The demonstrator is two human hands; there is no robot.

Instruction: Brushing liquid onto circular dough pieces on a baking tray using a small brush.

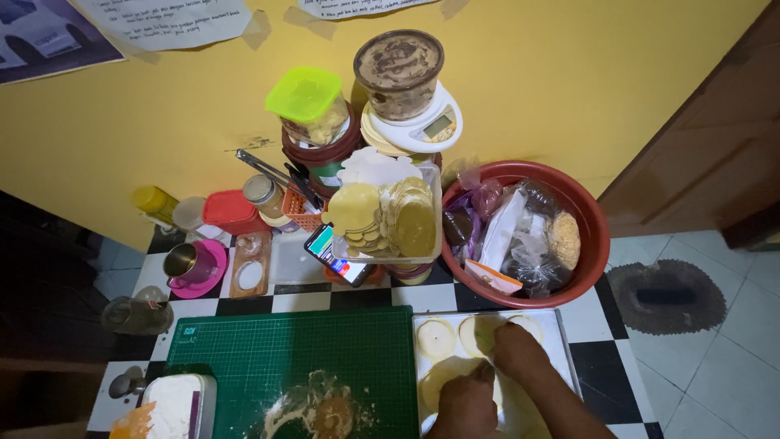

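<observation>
Left hand (pixel 467 402) lay flat, fingers loose, on pale dough round (pixel 443 382) in white rectangular tray (pixel 561 333). Right hand (pixel 513 345) pressed fingertips-down on second dough disc (pixel 479 332) just beyond; grip unclear. Left of hands: green gridded cutting mat (pixel 284 349). Beyond: red round plastic basin (pixel 597 236) of clear bagged packets. White paper sheets (pixel 171 20) taped high on yellow wall.

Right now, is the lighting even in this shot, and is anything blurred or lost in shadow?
Head view: uneven light; the yellow wall is bright, the left edge falls into dark shadow, the hands on the white tray sit dim, and the frame edges bend slightly.
</observation>
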